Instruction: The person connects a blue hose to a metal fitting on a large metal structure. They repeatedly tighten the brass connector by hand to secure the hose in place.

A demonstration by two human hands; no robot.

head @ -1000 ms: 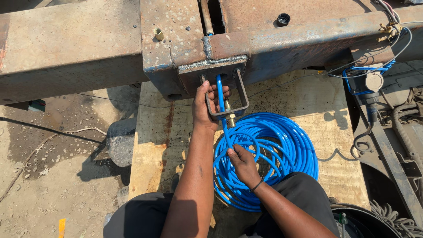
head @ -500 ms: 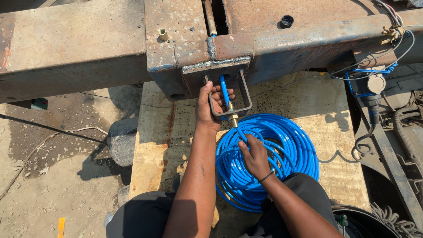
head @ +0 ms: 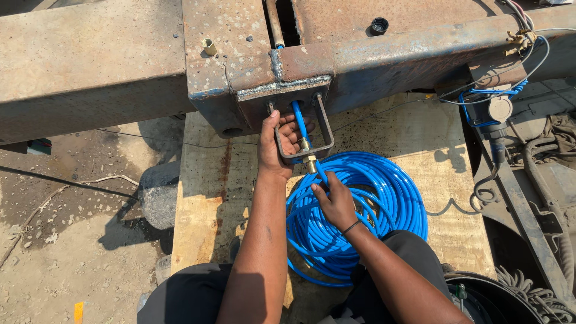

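Blue hose [head: 300, 123]: thin, runs down through a steel loop bracket [head: 303, 135] welded under the rusty beam, at 12 o'clock. Brass fitting [head: 310, 162] joins it just below the bracket. Remaining hose lies coiled [head: 384, 204] flat on plywood, at 5 o'clock from the fitting.

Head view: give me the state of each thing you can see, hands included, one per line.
left hand: gripping the metal bracket under the rusty beam.
right hand: pinching the blue tube just below the brass fitting.
blue tube: runs up through the bracket.
blue hose coil: coiled, lying on the wooden board.
brass fitting: on the tube, at the bracket's lower bar.
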